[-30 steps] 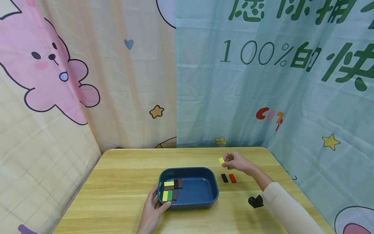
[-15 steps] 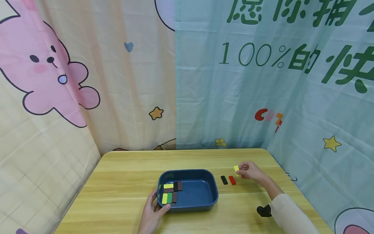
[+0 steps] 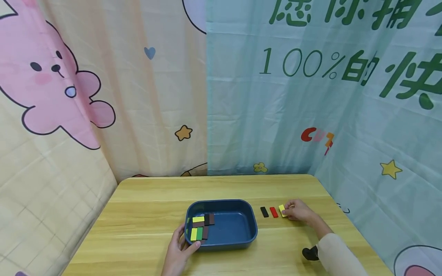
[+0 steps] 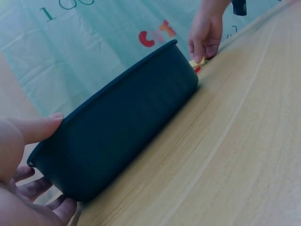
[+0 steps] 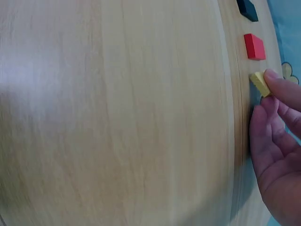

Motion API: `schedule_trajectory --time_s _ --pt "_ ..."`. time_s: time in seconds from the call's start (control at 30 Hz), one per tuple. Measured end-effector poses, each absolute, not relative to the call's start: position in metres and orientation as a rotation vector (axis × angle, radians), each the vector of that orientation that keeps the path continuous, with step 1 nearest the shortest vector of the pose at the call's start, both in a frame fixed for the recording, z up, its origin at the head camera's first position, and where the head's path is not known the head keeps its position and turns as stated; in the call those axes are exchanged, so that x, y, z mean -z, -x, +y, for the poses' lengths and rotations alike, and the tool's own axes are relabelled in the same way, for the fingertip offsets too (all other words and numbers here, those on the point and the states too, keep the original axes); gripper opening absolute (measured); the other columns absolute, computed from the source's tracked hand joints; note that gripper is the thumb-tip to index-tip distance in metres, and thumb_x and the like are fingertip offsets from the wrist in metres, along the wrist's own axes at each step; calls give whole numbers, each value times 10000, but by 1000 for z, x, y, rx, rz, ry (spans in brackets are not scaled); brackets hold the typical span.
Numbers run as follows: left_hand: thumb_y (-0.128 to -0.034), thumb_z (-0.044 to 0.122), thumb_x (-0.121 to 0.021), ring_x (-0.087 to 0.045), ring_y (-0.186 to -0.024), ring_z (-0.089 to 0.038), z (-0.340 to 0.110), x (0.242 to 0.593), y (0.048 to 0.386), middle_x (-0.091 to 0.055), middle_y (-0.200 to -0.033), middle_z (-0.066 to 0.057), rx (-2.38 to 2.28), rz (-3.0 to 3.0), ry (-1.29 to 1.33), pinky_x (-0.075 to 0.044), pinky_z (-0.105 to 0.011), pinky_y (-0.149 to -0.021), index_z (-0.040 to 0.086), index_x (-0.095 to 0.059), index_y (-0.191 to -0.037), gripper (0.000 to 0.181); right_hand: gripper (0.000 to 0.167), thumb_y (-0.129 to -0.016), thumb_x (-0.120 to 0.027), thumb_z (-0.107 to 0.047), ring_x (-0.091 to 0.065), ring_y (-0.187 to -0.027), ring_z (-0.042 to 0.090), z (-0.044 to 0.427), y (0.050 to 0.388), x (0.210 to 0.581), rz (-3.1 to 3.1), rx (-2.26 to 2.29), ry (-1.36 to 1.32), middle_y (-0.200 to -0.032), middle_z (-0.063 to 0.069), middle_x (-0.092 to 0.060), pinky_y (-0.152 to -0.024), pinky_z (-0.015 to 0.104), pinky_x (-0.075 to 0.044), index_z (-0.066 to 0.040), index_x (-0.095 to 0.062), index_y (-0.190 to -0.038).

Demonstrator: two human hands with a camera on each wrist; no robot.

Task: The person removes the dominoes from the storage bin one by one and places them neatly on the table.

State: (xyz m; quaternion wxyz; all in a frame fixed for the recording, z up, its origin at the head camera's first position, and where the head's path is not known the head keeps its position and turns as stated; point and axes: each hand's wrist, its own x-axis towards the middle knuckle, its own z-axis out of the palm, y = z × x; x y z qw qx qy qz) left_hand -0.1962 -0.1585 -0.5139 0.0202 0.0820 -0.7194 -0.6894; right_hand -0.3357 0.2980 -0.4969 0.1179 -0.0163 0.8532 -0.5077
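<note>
My left hand grips the near left corner of a dark blue rectangular tub, thumb on the rim and fingers round the outside, as the left wrist view also shows. Several flat blocks in yellow, green, brown and black lie in the tub's left part. Between thumb and fingers, my right hand pinches a yellow block low at the table, to the right of a red block and a black block. The right wrist view shows this yellow block tilted beside the red one.
The light wooden table carries all of this. Curtains with cartoon prints rise behind the table's back edge. A black object shows beside my right sleeve.
My right hand has carried the yellow block rightward, then down toward the table beside the red block. My left hand keeps its grip on the tub, which has not visibly moved.
</note>
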Motion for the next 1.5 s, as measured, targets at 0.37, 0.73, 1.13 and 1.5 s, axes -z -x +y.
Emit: schedule_trajectory --time_s 0.37,0.73,1.13,1.5 --pt "-890 89 -831 -291 -1423 -582 -156 515 196 -236 -1591 -373 2165 -2214 -229 -349 -607 -1146 -52 -222 -1585 935 219 -875 -799 -34 -592 -710 183 288 334 488 2679 1281 -112 -827 85 -602 -590 287 -583 32 -610 -964" --pt "-885 102 -837 -291 -1443 -546 -161 514 195 -242 -1603 -348 2161 -2217 -228 -350 -561 -1156 -32 -232 -1589 938 197 -932 -756 -98 -604 -710 220 289 339 483 2744 1209 -97 -840 93 -630 -607 331 -577 29 -637 -1025" --pt "-887 88 -831 -284 -1442 -553 -160 515 193 -231 -1607 -347 2174 -2210 -237 -345 -567 -1159 -34 -223 -1591 939 241 -980 -663 -16 -456 -603 170 284 338 451 2454 1244 352 -813 86 -589 -564 300 -426 146 -583 -1140" --pt "-893 71 -818 -274 -1434 -574 -160 517 196 -204 -1609 -364 2176 -2207 -185 -332 -579 -1165 -50 -200 -1594 942 268 -978 -690 -59 -657 -935 393 258 346 431 2473 1117 366 -989 146 -691 -849 508 -605 87 -623 -1193"
